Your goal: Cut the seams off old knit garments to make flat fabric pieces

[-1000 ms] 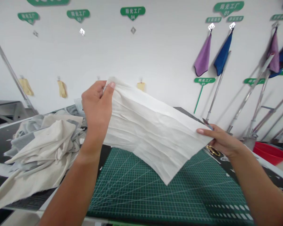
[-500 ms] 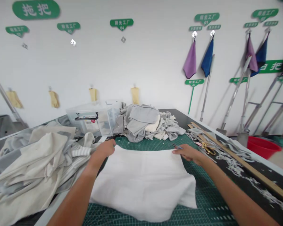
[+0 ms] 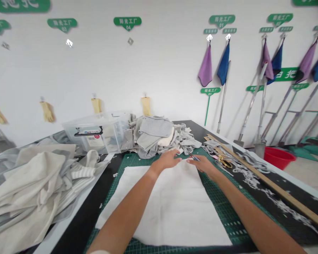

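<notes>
Over green gridded mat (image 3: 131,161), holding blue pointed tool (image 3: 195,158) in right grip (image 3: 204,165); cannot tell closure of left grip (image 3: 169,159). Could snag white rectangular cloth (image 3: 182,211) by tilting tool.

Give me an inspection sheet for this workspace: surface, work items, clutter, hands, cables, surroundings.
Surface: black table with a green cutting mat on it.
Work items: white cloth spread over the mat.
Clutter: cream-and-grey fabric heap at left; grey fabric pile and clear box at the far side; wooden strip and pale scraps at right.
Hands: left hand at the cloth's far edge, grip unclear; right hand beside it, holding a small pointed tool, probably scissors.
Cables: nothing seen.
Surroundings: white wall with yellow gloves and purple and blue cloths hanging; red bucket at right.
</notes>
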Action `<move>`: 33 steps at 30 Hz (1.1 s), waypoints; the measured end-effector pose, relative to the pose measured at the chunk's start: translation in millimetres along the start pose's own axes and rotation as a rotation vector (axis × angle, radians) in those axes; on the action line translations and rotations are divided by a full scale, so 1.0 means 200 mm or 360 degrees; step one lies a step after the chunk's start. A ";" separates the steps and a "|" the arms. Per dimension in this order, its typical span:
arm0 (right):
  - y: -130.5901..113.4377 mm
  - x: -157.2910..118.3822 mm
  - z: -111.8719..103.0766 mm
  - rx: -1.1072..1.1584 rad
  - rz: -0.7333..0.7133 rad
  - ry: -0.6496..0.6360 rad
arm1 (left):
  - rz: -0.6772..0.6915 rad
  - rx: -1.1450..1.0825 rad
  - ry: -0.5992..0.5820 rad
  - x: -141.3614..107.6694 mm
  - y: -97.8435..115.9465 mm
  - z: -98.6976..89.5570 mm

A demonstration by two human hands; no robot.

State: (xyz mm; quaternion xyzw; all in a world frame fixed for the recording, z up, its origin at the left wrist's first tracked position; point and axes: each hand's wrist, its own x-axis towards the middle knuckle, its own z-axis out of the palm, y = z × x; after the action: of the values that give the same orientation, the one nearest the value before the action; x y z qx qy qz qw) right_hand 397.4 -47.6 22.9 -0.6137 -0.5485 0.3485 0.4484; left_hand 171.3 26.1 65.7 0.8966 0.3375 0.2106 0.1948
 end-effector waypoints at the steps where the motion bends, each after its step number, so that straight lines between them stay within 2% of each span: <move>1: 0.01 0.00 -0.01 -0.0004 -0.0031 -0.0025 | 0.0028 -0.0006 -0.0035 0.03 0.01 0.07; 3: 0.03 -0.01 -0.02 -0.0012 -0.0065 -0.0071 | 0.0073 -0.0018 -0.0067 0.07 0.02 0.20; 5: 0.05 -0.01 -0.04 -0.0036 -0.0064 -0.0064 | 0.0111 -0.0019 -0.0023 0.08 0.02 0.29; 8: 0.07 0.00 -0.05 -0.0016 -0.0030 -0.0023 | 0.0125 -0.0017 0.0132 0.06 0.00 0.37; 12: 0.08 0.01 -0.06 0.0035 0.0021 0.0056 | 0.0098 -0.0155 0.0256 0.03 -0.02 0.39; 18: 0.05 -0.01 -0.04 0.0095 0.0026 0.0061 | 0.0094 -0.0435 0.0427 0.04 0.02 0.41; 27: 0.04 -0.02 -0.03 0.0087 0.0120 0.0084 | -0.0083 -0.0755 0.0446 0.08 -0.03 0.46; 33: -0.01 -0.07 -0.02 0.0130 0.0137 0.0014 | -0.0118 -0.0916 0.0501 0.08 -0.05 0.45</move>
State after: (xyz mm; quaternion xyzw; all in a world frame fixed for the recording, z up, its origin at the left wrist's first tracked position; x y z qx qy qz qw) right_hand 398.1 -61.1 24.3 -0.6193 -0.5049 0.3869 0.4602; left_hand 223.8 25.3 -9.9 0.7483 0.3226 0.4260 0.3932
